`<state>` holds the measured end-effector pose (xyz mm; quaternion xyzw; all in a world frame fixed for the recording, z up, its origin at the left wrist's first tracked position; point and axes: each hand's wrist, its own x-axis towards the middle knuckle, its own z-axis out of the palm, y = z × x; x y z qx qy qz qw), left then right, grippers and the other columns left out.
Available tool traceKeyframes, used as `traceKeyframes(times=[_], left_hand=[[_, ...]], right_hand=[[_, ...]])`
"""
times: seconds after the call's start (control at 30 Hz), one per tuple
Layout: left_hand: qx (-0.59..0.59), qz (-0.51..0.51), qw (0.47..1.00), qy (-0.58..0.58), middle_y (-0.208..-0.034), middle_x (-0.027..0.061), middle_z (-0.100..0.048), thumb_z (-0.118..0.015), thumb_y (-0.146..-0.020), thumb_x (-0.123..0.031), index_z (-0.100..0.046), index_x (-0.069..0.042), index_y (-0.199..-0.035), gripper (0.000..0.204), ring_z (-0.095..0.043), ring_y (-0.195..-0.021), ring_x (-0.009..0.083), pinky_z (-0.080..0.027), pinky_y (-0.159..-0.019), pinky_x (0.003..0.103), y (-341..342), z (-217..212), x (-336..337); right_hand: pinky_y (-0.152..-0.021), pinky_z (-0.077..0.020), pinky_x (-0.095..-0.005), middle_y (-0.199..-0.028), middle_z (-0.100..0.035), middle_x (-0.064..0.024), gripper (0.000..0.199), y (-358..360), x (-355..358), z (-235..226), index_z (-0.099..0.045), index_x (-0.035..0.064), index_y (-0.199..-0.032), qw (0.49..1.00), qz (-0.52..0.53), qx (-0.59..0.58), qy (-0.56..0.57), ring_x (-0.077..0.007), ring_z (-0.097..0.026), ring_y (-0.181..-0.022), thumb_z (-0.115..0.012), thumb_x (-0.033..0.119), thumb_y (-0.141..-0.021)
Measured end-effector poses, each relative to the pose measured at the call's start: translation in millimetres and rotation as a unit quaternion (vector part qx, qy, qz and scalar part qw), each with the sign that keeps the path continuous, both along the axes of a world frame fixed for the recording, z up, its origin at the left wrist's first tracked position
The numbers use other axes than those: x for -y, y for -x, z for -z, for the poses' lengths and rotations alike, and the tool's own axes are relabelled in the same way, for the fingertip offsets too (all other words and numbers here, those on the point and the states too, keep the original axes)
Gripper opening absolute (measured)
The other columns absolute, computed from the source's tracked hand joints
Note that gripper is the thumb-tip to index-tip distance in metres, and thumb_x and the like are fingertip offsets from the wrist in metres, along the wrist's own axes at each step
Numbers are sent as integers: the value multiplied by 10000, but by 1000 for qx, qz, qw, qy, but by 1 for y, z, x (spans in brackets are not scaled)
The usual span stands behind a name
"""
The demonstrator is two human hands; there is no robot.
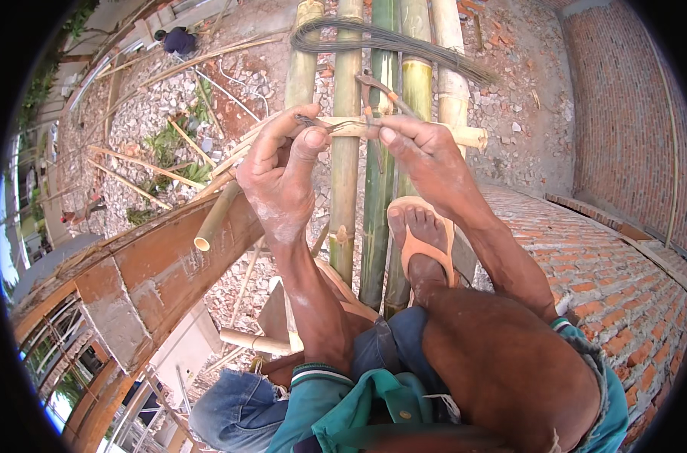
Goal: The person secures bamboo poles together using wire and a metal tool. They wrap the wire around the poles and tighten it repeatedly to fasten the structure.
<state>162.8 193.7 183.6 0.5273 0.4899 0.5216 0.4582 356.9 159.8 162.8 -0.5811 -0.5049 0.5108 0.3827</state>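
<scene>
A short length of dark tie wire (342,125) stretches between my two hands. My left hand (279,177) is closed, thumb and fingers pinching the wire's bent, doubled part. With thumb and forefinger, my right hand (438,162) pinches the other end. Just beneath, a bamboo crosspiece (470,137) lies over several long bamboo poles (345,181). A pair of rusty pincers (392,97) rests on the poles beside my right fingertips, partly hidden by them. Farther away, a bundle of thin wire (389,36) is laid across the poles.
My sandalled foot (425,234) stands on the poles. Rubble (136,113) covers the ground far below. On the right are a brick surface (608,264) and a tall brick wall (623,98); at left runs a wooden formwork beam (143,291). Another person (177,40) is down at the far left.
</scene>
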Motion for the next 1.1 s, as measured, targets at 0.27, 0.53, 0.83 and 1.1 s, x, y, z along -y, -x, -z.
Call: traceKeyframes(times=[0.27,0.53,0.83,1.1], left_hand=[[71,31,995,-59,-969,157,-741,-750,-958,-128,-666,39,-1168,281,-711,-899,200,-575,-866,344,14,43,-1],[119,28,989,86,-900,121,-733,-767,-942,-128,-678,42,-1122,263,-650,-741,125,-536,-702,255,22,51,-5],[-80,7,995,57,-889,39,-700,-758,-937,-77,-722,25,-1016,134,-601,-762,92,-496,-719,261,16,24,-6],[-175,-43,983,29,-956,91,-738,-727,-949,-95,-736,9,-1074,163,-647,-852,148,-519,-799,300,46,51,-8]], right_hand=[[-801,-498,-352,-880,-711,-72,330,-26,0,-16,-761,15,-1068,924,-355,-86,117,-188,-615,-837,-584,293,-1051],[-571,-384,-233,-750,-561,41,362,-17,10,9,-718,-12,-1095,968,-41,-234,84,-81,-484,-605,-596,327,-1061],[-592,-431,-286,-724,-600,-43,282,6,15,-4,-711,19,-1128,988,113,46,-93,-107,-535,-642,-538,238,-1091],[-675,-473,-470,-690,-594,-208,227,-29,16,26,-690,34,-1022,859,-465,212,40,-341,-618,-682,-569,226,-1019]])
